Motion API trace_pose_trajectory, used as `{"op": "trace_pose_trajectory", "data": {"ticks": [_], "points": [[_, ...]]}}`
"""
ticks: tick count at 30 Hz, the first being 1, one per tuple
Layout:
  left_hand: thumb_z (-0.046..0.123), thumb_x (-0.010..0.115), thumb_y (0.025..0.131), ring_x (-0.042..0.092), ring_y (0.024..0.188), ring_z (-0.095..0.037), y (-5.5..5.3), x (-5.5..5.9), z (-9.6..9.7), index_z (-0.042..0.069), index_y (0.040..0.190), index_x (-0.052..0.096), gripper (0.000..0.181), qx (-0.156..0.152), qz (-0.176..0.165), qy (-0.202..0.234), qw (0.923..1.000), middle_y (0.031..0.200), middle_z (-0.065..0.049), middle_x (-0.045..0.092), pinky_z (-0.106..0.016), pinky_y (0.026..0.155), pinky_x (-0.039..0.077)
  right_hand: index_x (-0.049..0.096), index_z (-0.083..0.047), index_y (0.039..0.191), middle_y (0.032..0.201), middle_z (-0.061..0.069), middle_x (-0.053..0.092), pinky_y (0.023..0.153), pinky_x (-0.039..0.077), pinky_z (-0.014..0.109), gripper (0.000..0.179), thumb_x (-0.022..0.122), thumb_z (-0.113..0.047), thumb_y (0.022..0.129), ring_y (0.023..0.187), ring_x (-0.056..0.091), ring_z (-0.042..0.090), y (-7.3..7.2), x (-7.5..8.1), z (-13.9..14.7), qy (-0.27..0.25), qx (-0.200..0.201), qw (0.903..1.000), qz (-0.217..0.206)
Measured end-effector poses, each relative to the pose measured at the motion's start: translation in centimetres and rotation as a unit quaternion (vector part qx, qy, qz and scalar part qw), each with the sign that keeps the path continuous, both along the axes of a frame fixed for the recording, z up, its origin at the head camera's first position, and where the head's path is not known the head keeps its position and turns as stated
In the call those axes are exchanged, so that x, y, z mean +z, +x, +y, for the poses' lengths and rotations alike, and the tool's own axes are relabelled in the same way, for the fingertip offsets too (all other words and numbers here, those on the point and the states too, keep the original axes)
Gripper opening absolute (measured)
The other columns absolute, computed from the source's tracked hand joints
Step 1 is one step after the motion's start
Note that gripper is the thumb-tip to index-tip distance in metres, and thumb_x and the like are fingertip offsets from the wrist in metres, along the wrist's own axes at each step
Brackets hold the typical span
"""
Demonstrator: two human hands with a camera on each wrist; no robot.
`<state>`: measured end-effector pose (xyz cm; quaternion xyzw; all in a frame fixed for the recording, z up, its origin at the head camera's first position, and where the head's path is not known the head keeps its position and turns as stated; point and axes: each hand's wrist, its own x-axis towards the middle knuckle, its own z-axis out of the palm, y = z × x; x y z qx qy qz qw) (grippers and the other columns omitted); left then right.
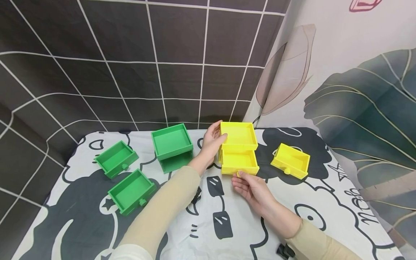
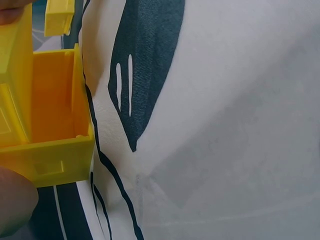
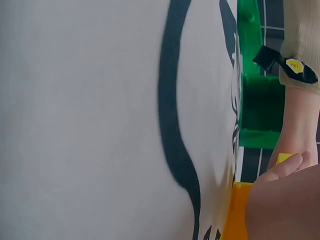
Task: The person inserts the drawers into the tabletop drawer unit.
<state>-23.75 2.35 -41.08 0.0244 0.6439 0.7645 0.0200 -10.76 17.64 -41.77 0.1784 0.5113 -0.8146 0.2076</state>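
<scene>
A yellow drawer cabinet [image 1: 238,134] with an open tray top stands in the middle of the cloth. My left hand [image 1: 212,141] grips its left side, the thumb over the top rim. A yellow drawer [image 1: 239,169] sticks out of the cabinet's front, below the top tray. At its front, my right hand [image 1: 255,190] pinches the small round knob [image 1: 238,174] between thumb and fingers. The left wrist view shows the yellow cabinet [image 2: 60,157] close up, with fingertips at the edge. In the right wrist view the right hand [image 3: 285,205] covers most of the drawer.
Another yellow drawer [image 1: 290,161] lies to the right. On the left stands a green cabinet [image 1: 172,142] with an opening in front. Two loose green drawers, one farther back [image 1: 117,159] and one nearer [image 1: 132,191], lie beside it. A dark checked cloth [image 1: 182,83] hangs behind.
</scene>
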Motion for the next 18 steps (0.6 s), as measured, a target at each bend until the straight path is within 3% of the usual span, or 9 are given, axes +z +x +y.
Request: {"op": "trace_pose_trajectory", "data": {"ticks": [9, 18], "points": [[0.002, 0.059, 0.088, 0.040, 0.133, -0.012, -0.3, -0.2, -0.1, 0.015, 0.139, 0.042, 0.055, -0.005, 0.003, 0.004, 1.0000, 0.143, 0.000, 0.043, -0.022, 0.112, 0.033, 0.052, 0.000, 0.116, 0.089, 0.003, 0.067, 0.095, 0.052, 0.029, 0.034, 0.052, -0.029, 0.097, 0.097, 0.065, 0.015, -1.3, 0.3, -0.7, 0.004, -0.025, 0.9996, -0.013], [0.002, 0.059, 0.088, 0.040, 0.133, -0.012, -0.2, -0.2, -0.2, 0.015, 0.139, 0.042, 0.054, -0.005, 0.002, 0.004, 1.0000, 0.142, 0.000, 0.044, -0.023, 0.113, 0.033, 0.051, -0.006, 0.109, 0.087, 0.000, 0.065, 0.100, 0.049, 0.029, 0.028, 0.048, -0.032, 0.099, 0.099, 0.064, 0.014, -3.8, 0.6, -2.2, -0.038, -0.075, 0.9959, -0.032]]}}
